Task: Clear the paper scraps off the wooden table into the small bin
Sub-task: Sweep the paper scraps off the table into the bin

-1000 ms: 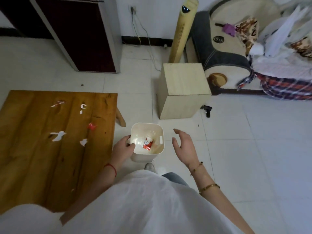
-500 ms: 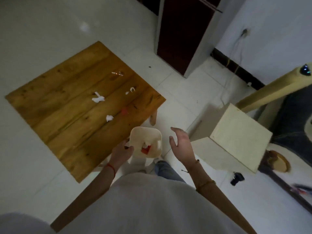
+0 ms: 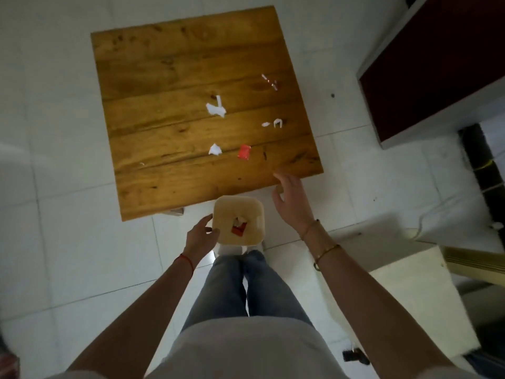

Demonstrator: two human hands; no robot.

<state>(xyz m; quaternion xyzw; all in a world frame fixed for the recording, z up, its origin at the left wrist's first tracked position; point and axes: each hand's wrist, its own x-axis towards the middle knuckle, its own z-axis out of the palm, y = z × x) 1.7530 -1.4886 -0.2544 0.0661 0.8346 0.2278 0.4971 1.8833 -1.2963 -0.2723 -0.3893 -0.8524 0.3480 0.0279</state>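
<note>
The low wooden table lies ahead of me with several paper scraps on its right half: a large white scrap, a smaller white scrap, a red scrap, two tiny white bits and a thin strip. The small cream bin sits just off the table's near edge with red and white scraps inside. My left hand grips the bin's left rim. My right hand hovers open over the table's near right corner, holding nothing.
A pale wooden cube box stands on the white tile floor to my right. A dark red cabinet fills the upper right. A small black object lies on the floor near the box. My legs are directly below the bin.
The view has swung round so the table is now straight ahead. The bin, still in my left hand, now sits at the table's near edge. My right hand has risen toward the table corner.
</note>
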